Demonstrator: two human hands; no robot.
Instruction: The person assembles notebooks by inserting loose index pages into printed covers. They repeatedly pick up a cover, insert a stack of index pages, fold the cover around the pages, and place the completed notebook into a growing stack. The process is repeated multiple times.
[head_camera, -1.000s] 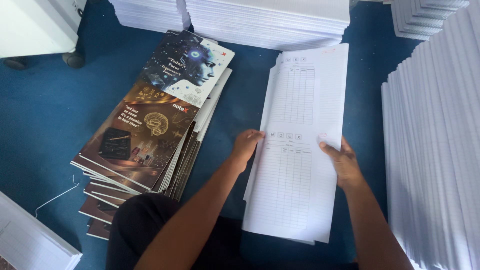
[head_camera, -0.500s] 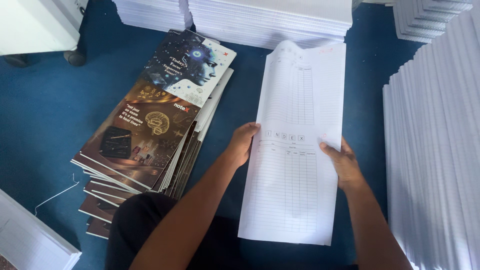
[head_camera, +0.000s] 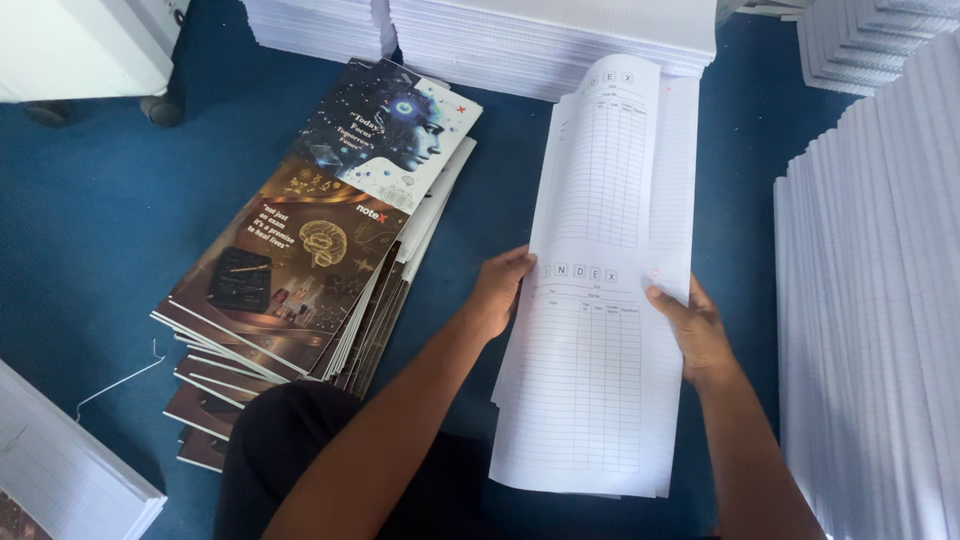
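Note:
A long white sheaf of ruled sheets (head_camera: 600, 300) with printed tables sits in front of me, lifted slightly off the blue floor. My left hand (head_camera: 498, 290) grips its left edge near the middle. My right hand (head_camera: 692, 328) grips its right edge, thumb on top of the paper. The sheaf leans a little, its far end toward the paper stacks at the back.
A fanned pile of printed glossy covers (head_camera: 310, 250) lies to the left on the blue carpet (head_camera: 90, 220). Tall stacks of white paper stand at the back (head_camera: 540, 35), along the right (head_camera: 880, 300) and at the lower left (head_camera: 60, 470). A white cabinet (head_camera: 80, 45) is top left.
Both hands have raised the sheaf and squared its edges; the sheets now sit more upright and further from me. The covers pile has not moved.

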